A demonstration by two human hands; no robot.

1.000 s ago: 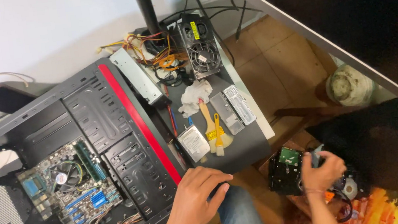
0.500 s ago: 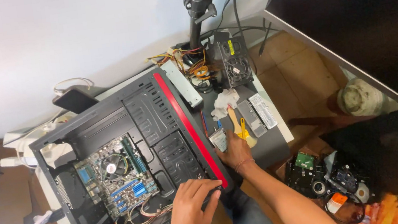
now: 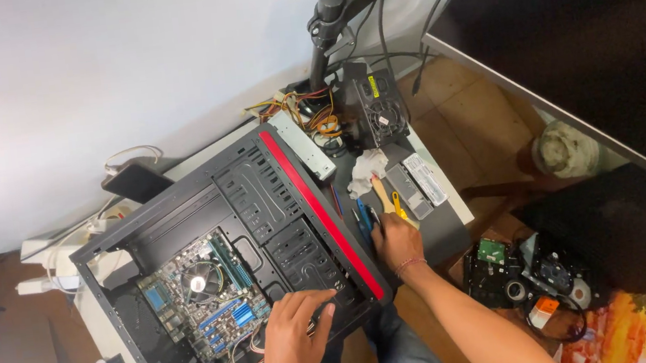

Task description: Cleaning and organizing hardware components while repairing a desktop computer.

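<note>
At the far left a white power strip with pale cables [image 3: 61,259] lies on the desk beside the black steel computer case with a red front stripe [image 3: 180,223], which lies open on its side with its interior facing up. Inside it, the green motherboard with a round cooler fan and blue slots [image 3: 201,295] sits low on the left, and bundles of loose wires trail out just below it. The left hand [image 3: 294,345] rests on the case's lower edge beside the perforated drive bays, fingers spread and half curled, pressing on the metal rather than gripping anything. A likely risk here is that this hand's weight slides or tips the case where it stands near the desk edge, or that a finger snags the loose wires or a sharp stamped edge. Just right of the red stripe the right hand [image 3: 396,238] lies on the grey desk surface [image 3: 448,232], fingers curled down over the blue-handled tools [image 3: 362,222]; whether it has actually closed on one I cannot tell. The wood-handled brush [image 3: 383,195] and the yellow-handled tool [image 3: 398,205] lie touching or just beyond its fingertips, so a careless grab could knock them off the narrow desk toward the bare hard drive with a green board [image 3: 490,261] on the floor. Farther back stands the black power supply with a fan grille [image 3: 376,109].
</note>
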